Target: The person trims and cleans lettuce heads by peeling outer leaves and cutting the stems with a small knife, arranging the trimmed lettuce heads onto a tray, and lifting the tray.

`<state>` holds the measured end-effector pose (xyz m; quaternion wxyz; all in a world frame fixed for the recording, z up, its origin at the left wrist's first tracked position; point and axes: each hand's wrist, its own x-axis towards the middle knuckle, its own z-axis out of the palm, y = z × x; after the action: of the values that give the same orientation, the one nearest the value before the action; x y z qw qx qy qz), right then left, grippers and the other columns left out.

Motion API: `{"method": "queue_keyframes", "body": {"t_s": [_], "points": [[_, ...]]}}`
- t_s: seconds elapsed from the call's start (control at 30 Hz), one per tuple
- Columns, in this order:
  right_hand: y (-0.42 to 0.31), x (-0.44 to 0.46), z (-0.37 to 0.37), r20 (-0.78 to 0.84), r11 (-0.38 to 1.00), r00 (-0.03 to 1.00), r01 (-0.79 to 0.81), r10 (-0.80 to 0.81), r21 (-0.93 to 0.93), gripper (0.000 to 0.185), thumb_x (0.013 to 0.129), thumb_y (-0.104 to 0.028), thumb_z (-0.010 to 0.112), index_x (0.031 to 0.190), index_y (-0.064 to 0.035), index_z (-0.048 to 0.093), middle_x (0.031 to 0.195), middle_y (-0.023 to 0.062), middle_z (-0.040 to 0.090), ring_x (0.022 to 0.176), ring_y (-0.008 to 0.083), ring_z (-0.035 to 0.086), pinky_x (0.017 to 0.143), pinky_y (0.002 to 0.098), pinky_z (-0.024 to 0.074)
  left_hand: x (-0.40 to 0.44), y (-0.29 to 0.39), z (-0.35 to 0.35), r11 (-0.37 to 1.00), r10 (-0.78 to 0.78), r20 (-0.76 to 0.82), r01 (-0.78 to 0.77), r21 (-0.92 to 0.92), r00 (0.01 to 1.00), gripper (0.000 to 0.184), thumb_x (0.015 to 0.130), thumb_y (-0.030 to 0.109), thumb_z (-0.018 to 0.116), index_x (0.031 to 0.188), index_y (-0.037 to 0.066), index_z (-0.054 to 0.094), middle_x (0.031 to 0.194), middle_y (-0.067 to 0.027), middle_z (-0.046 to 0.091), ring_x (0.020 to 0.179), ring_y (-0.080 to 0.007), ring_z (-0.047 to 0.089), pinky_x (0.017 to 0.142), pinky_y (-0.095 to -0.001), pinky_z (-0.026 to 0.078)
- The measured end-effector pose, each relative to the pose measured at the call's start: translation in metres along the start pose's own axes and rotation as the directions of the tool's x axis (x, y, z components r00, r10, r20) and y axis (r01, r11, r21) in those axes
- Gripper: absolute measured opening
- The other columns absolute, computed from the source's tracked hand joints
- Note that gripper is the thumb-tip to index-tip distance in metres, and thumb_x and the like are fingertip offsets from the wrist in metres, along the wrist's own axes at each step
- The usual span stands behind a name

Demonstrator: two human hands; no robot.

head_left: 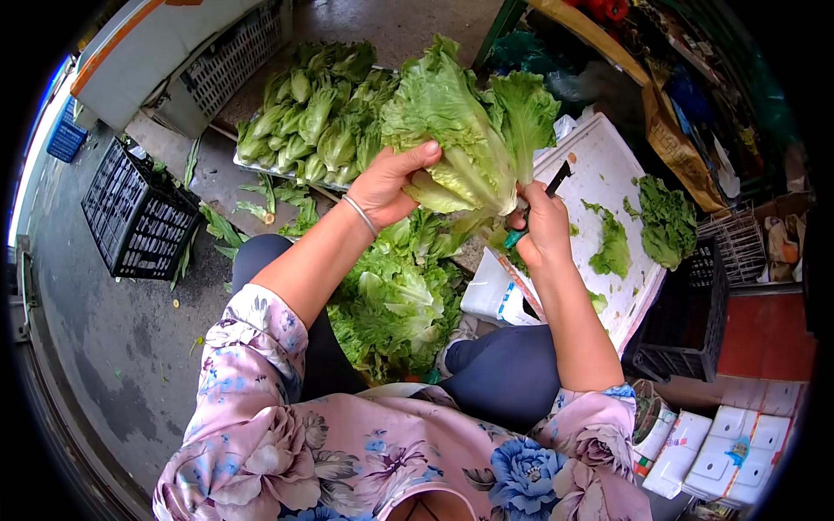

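Note:
A large head of lettuce is held up between both hands. My left hand grips its left side, thumb over the leaves, a bracelet at the wrist. Near the stem end is my right hand, closed around a knife with a green handle and dark blade; its fingers also touch a leaf on the right of the head. Below the hands, between the knees, lies a big heap of loose lettuce leaves.
Trimmed lettuces lie in rows on a tray beyond my left hand. A white board with leaf scraps stands on the right, beside a black crate. Another black crate sits on the left floor. White boxes are lower right.

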<state>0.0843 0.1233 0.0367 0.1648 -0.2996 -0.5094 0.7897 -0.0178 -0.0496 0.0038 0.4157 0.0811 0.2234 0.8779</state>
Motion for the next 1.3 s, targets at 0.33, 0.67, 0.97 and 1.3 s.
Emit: {"method": "queue_keyframes", "body": {"t_s": [0.33,0.67,0.97,1.3], "points": [[-0.004,-0.001,-0.021,0.301,0.471,0.799,0.025,0.521,-0.882,0.026,0.080,-0.013,0.054,0.096,0.0066,0.053,0.073,0.0090,0.060,0.065,0.0134,0.062,0.037,0.0189,0.0323,-0.004,0.017,-0.012,0.999,0.043,0.054,-0.042,-0.005,0.998,0.031,0.077,0.019,0.066,0.102,0.003,0.057,0.099,-0.0077,0.061,0.095,-0.0222,0.058,0.090,-0.0414,0.044],[-0.007,-0.011,-0.006,0.467,0.777,0.875,0.380,-0.126,-0.502,0.029,0.078,-0.018,0.068,0.096,0.0034,0.059,0.080,0.0043,0.060,0.073,0.0120,0.060,0.055,0.0207,0.0427,-0.005,0.004,-0.006,0.991,0.045,0.013,-0.047,0.127,0.999,0.034,0.075,0.013,0.065,0.105,0.001,0.055,0.104,-0.0092,0.060,0.098,-0.0232,0.056,0.091,-0.0403,0.044],[-0.015,-0.008,-0.013,0.245,0.733,0.915,-0.077,0.322,-0.675,0.019,0.082,-0.012,0.061,0.090,0.0043,0.057,0.080,0.0101,0.061,0.060,0.0180,0.064,0.045,0.0228,0.0427,0.007,0.013,-0.019,0.980,0.025,0.045,-0.016,-0.197,0.999,0.034,0.076,0.012,0.059,0.106,-0.001,0.052,0.106,-0.0131,0.058,0.098,-0.0276,0.056,0.093,-0.0430,0.041],[0.002,-0.010,-0.004,0.418,0.639,0.877,0.466,-0.239,-0.612,0.029,0.077,-0.020,0.068,0.094,0.0020,0.060,0.077,0.0039,0.063,0.067,0.0099,0.057,0.064,0.0245,0.0459,0.004,-0.003,-0.003,0.985,-0.030,-0.162,0.057,0.166,0.986,0.031,0.076,0.002,0.062,0.105,-0.003,0.053,0.096,-0.0114,0.061,0.086,-0.0227,0.062,0.079,-0.0359,0.051]]}}
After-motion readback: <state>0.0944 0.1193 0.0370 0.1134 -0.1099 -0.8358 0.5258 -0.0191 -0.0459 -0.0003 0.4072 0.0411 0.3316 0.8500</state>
